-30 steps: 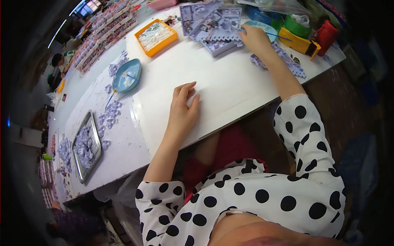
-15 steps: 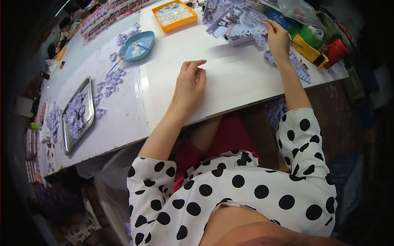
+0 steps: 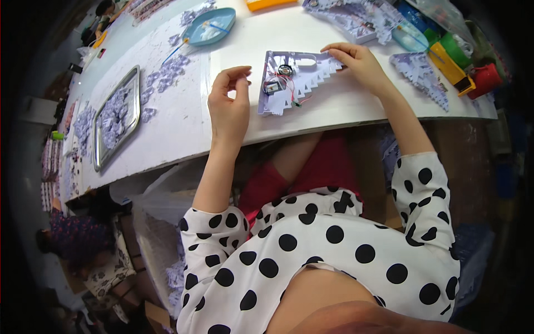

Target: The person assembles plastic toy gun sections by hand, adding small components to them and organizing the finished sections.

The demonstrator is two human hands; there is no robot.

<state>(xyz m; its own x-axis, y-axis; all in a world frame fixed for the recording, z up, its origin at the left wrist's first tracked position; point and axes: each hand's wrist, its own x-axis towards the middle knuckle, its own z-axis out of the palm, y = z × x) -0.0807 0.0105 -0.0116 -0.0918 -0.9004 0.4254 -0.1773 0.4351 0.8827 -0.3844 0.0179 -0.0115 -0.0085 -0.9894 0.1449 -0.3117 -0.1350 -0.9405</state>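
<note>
A pale lavender plastic shell [image 3: 317, 73] with a stepped, toothed edge is in front of me. My right hand [image 3: 361, 67] pinches its right corner between thumb and fingers. Inside the shell are a round black speaker [image 3: 285, 70], a small boxy part [image 3: 272, 87], thin red wires and a little green board [image 3: 296, 103]. My left hand [image 3: 228, 106] is just left of the shell, apart from it, loosely curled with thumb and forefinger apart. I see nothing in it.
More lavender shells [image 3: 356, 22] are piled beyond my right hand, and others [image 3: 420, 75] lie to its right. Blue dish [image 3: 206, 34], metal tray [image 3: 97, 146] and scattered lavender pieces [image 3: 161, 78] are leftward. Yellow [image 3: 449, 64] and red containers [image 3: 485, 80] stand at right. Another person [image 3: 83, 239] is lower left.
My right hand has brought one lavender shell from the far pile toward me, onto the near table. My left hand has shifted left. The view has tilted, so the table's contents sit higher.
</note>
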